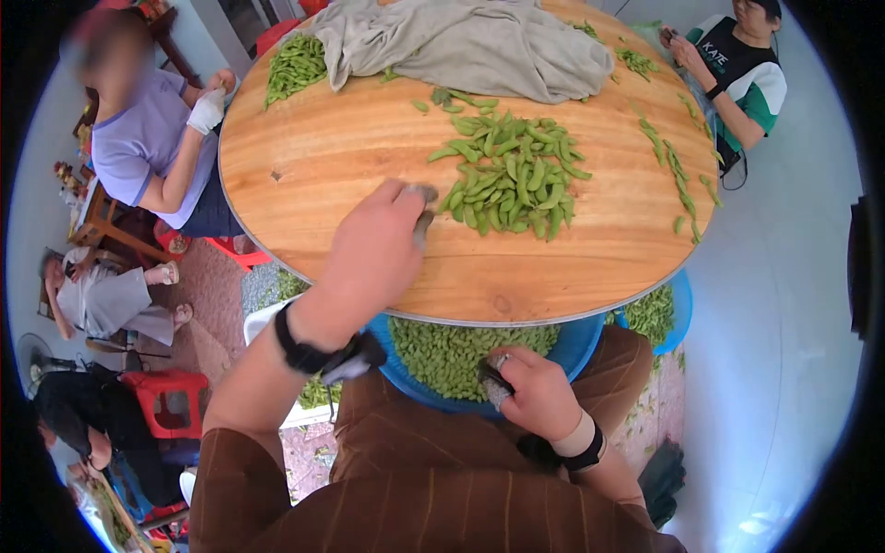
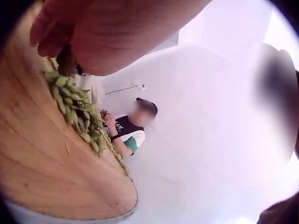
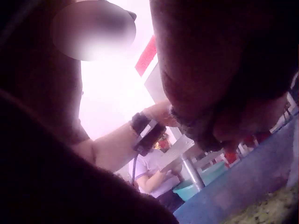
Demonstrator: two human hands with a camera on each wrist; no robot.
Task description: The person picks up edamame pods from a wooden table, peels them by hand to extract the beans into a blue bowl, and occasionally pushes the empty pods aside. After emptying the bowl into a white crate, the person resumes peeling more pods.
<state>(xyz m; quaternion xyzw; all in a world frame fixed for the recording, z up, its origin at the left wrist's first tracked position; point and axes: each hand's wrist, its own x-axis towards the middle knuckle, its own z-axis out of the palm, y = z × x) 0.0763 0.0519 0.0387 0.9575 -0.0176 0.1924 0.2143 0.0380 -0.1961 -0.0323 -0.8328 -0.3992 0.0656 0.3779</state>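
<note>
Because the round table (image 1: 313, 157) ends just above the blue basin (image 1: 572, 346), a hasty sweep could, I judge, drag pods from the pile (image 1: 512, 175) over the rim and past the basin. At the pile's near-left edge the left hand (image 1: 373, 249) touches it with bent, taped fingertips; any pinch is hidden. Over the basin's pods the right hand (image 1: 535, 392) curls, its grip unclear.

Smooth wood tbl (image 1: 304, 166), matt cloth (image 1: 479, 41), plastic tub (image 1: 573, 343)
</note>
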